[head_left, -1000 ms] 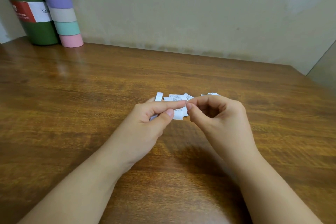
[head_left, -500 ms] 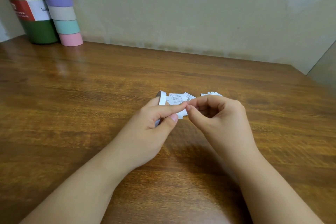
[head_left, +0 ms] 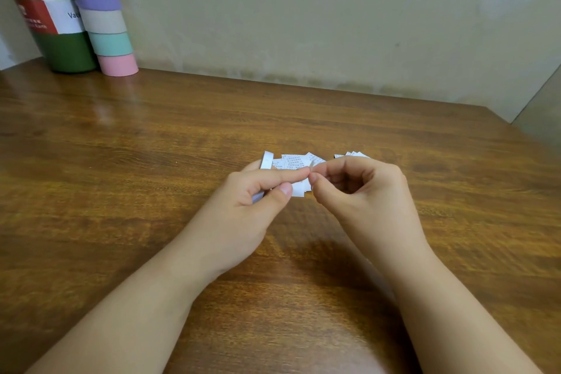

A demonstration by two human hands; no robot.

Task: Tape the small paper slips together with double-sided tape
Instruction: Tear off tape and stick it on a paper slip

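My left hand [head_left: 253,194] grips a small white roll of double-sided tape [head_left: 267,160], its rim showing above my fingers. My right hand [head_left: 361,188] pinches the tape's free end [head_left: 311,164] between thumb and forefinger, right at my left fingertip. Behind and under both hands lies a pile of small printed paper slips [head_left: 293,161] on the wooden table [head_left: 151,176]. A few more slips [head_left: 353,155] peek out past my right knuckles. Much of the pile is hidden by my fingers.
A dark green bottle [head_left: 51,21] with a red and white label stands at the back left. Against it leans a stack of pastel tape rolls [head_left: 103,15]. A pale wall runs behind the table; the table's right edge slants away at far right.
My left hand has tilted, lifting the tape roll's rim further into sight. My right fingertips have stayed pinched at the tape end, shifting only slightly.
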